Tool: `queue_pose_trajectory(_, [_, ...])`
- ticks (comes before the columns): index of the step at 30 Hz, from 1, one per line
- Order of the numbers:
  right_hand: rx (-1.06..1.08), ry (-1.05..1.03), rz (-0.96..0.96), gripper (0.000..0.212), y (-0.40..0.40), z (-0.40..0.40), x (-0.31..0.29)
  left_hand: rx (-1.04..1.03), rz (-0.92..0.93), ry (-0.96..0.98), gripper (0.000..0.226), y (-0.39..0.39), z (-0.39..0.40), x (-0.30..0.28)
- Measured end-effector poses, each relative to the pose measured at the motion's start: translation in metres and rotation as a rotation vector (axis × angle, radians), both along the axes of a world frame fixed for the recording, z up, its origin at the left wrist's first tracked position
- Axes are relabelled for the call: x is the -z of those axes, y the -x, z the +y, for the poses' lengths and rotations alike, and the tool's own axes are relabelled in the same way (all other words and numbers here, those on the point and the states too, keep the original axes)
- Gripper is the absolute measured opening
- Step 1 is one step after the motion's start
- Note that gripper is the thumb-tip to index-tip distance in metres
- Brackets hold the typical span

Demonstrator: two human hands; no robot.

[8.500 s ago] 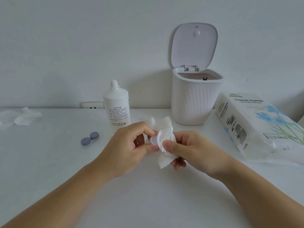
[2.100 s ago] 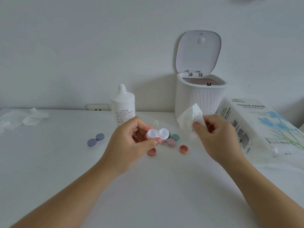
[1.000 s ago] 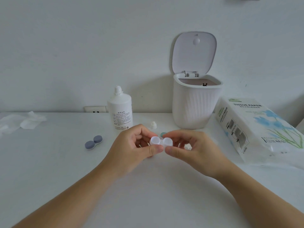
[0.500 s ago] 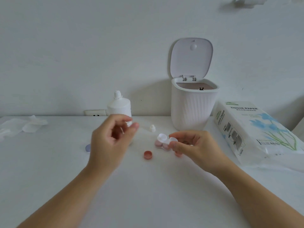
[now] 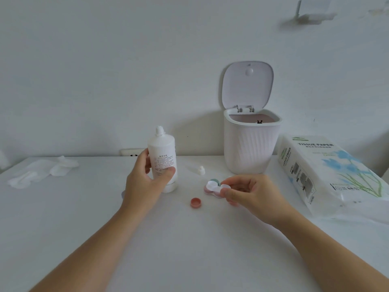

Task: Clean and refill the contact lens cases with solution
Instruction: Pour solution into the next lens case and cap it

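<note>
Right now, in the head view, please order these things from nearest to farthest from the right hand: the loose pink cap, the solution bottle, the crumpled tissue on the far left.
Measured from the right hand:
1. Loose pink cap, on the table just to the hand's left.
2. Solution bottle, farther left, gripped by the left hand.
3. Crumpled tissue, at the far left edge of the table.

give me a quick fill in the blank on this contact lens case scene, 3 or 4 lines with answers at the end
1. The left hand grips the white solution ____.
2. The right hand pinches the white lens case by its ____ well, seen from the camera.
3. The lid of the ribbed bin stands ____.
4. The loose pink cap lies on the table ____ the two hands.

Missing words: bottle; right; open; between
</note>
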State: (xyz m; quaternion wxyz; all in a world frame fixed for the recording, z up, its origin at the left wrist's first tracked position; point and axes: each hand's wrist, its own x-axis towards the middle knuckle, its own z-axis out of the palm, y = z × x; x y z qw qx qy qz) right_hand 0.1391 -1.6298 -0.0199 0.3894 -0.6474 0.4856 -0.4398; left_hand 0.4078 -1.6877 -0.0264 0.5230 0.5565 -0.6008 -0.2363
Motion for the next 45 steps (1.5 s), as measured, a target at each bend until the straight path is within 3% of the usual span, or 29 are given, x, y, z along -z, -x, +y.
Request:
queue_pose_trajectory(4, [-0.007, 0.015, 0.027, 0.008, 0.000, 0.000, -0.001, -0.019, -0.001, 0.023, 0.056, 0.001, 0.003, -0.002])
queue_pose_trajectory(12, [-0.019, 0.016, 0.013, 0.010, 0.003, 0.001, -0.004, 0.121, -0.026, 0.109, 0.063, 0.010, 0.005, -0.018])
queue_pose_trajectory(18, [0.037, 0.047, 0.131, 0.006, 0.014, -0.013, -0.031, 0.163, -0.263, 0.275, 0.074, 0.007, -0.009, -0.023])
queue_pose_trajectory(22, [0.011, 0.068, 0.204, 0.008, 0.017, -0.023, -0.048, 0.157, -0.315, 0.295, 0.079, 0.001, -0.014, -0.013])
queue_pose_trajectory(31, [-0.080, 0.010, 0.016, 0.031, 0.016, -0.019, -0.016, 0.223, -0.496, 0.332, 0.087, -0.011, -0.020, -0.010])
queue_pose_trajectory(37, [-0.119, 0.112, 0.088, 0.010, 0.011, -0.012, -0.016, 0.232, -0.607, 0.422, 0.086, -0.016, -0.023, -0.009])
queue_pose_trajectory(45, [-0.082, 0.186, 0.157, 0.009, 0.011, -0.008, -0.014, 0.252, -0.688, 0.510, 0.075, -0.011, -0.016, -0.017])
